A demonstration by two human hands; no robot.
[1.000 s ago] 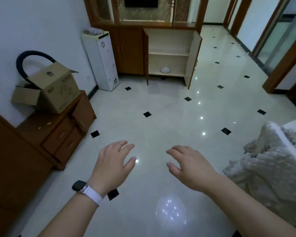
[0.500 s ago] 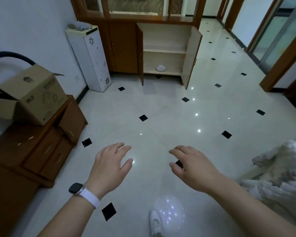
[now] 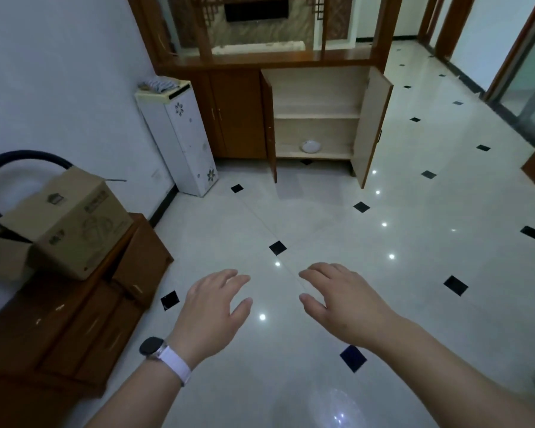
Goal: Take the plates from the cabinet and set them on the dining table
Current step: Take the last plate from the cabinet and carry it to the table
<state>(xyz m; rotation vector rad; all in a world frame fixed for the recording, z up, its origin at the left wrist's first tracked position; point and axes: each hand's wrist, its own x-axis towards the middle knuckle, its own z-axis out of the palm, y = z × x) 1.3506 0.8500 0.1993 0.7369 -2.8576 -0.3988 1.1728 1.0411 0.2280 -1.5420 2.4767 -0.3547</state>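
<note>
A wooden cabinet (image 3: pixel 317 115) stands across the tiled floor with both doors swung wide. On its bottom shelf lies a single white plate (image 3: pixel 311 146); the upper shelf is bare. My left hand (image 3: pixel 213 307), with a watch on its wrist, hovers over the floor with relaxed fingers and holds nothing. My right hand (image 3: pixel 343 301) hovers beside it, fingers loosely spread, also holding nothing. Both hands are far from the cabinet. The dining table is out of view.
A white narrow unit (image 3: pixel 179 143) stands left of the cabinet against the wall. A low brown dresser (image 3: pixel 74 310) on the left carries a cardboard box (image 3: pixel 68 223) and a black hose. The glossy floor stretches between me and the cabinet.
The view has moved forward and tilted up; the cabinet looks nearer and larger. The draped cloth at the right has left the view. Both hands stay open in front of me.
</note>
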